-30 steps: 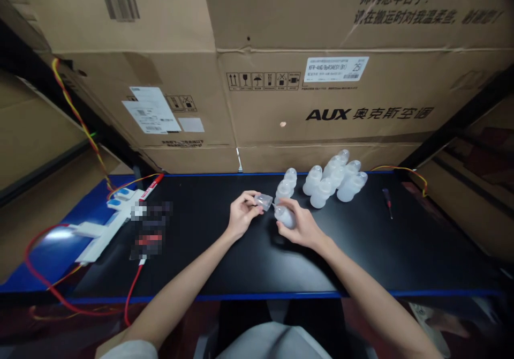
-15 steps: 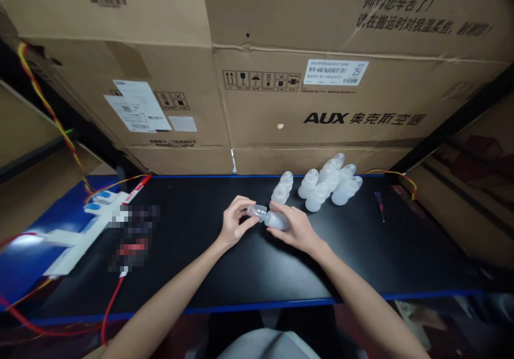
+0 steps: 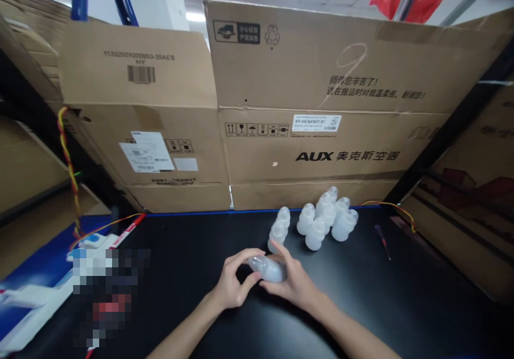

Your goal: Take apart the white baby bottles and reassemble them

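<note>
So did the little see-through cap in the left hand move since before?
Yes. It was apart from the bottle, toward the cluster of bottles; now the left hand presses it onto the bottle's end.

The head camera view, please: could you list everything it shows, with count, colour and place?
Held bottle: one, translucent white, lying sideways between both hands.
Standing bottles: about seven, translucent white, clustered at the table's back edge.
Table: one, black with blue edge.
Cardboard boxes: several, brown, stacked behind the table.
Screwdriver: one, dark, right of the bottles.
Wires: red and yellow, far left; another at the back right.
White block: left, on a blue surface, partly blurred.
Left hand: on the bottle's cap end.
Right hand: gripping the bottle's body.
</note>
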A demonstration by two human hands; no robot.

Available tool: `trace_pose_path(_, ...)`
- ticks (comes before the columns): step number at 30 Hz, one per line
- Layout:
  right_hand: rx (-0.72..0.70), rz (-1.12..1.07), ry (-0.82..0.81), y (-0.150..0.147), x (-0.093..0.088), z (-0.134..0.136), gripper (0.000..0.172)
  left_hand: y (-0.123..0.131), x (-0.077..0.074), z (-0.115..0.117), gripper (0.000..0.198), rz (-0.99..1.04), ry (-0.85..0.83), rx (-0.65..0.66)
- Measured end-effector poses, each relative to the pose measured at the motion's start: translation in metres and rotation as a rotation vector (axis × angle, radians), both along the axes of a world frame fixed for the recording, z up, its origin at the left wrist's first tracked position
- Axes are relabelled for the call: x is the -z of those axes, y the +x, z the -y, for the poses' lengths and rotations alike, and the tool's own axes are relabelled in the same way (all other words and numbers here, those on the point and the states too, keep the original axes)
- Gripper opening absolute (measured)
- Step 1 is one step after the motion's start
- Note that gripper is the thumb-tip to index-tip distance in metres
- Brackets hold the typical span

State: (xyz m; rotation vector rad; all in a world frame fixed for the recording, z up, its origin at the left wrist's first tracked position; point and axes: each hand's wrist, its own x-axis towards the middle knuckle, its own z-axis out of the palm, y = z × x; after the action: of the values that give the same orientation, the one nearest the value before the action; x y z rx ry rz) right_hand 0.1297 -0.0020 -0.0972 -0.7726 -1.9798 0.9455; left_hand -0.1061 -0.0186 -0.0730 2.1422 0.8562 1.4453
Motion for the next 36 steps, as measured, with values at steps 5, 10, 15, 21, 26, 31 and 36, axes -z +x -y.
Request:
trace_pose_path(5, 0.027, 0.091, -0.074, -0.005, -0.006, 0.006, 0.099, 0.000, 0.006, 0.006, 0.049, -0.075, 0.141, -0.009)
trace_pose_path(10, 0.007, 0.120, -0.026, -0.005, -0.011, 0.009, 0.097, 0.006, 0.005, 0.012, 0.051, -0.115, 0.208, -0.013)
trace_pose_path(15, -0.044, 0.021, -0.003, -0.009, 0.000, 0.010, 0.101, 0.006, -0.002, 0.016, 0.054, -0.143, 0.190, 0.026)
trace_pose_path(21, -0.050, -0.039, 0.011, -0.019, 0.021, 0.006, 0.102, 0.012, 0.002, 0.019, 0.069, -0.140, 0.117, -0.009)
trace_pose_path(26, 0.101, 0.159, 0.250, -0.018, 0.013, -0.001, 0.091, 0.010, 0.016, 0.007, 0.056, -0.039, 0.058, -0.088)
trace_pose_path(31, 0.230, 0.201, 0.301, -0.013, 0.000, -0.002, 0.090, -0.002, 0.021, -0.017, 0.053, 0.057, -0.003, -0.281)
trace_pose_path(36, 0.333, 0.078, 0.356, -0.009, -0.007, -0.003, 0.039, -0.006, 0.022, -0.025, 0.070, -0.023, -0.072, -0.408)
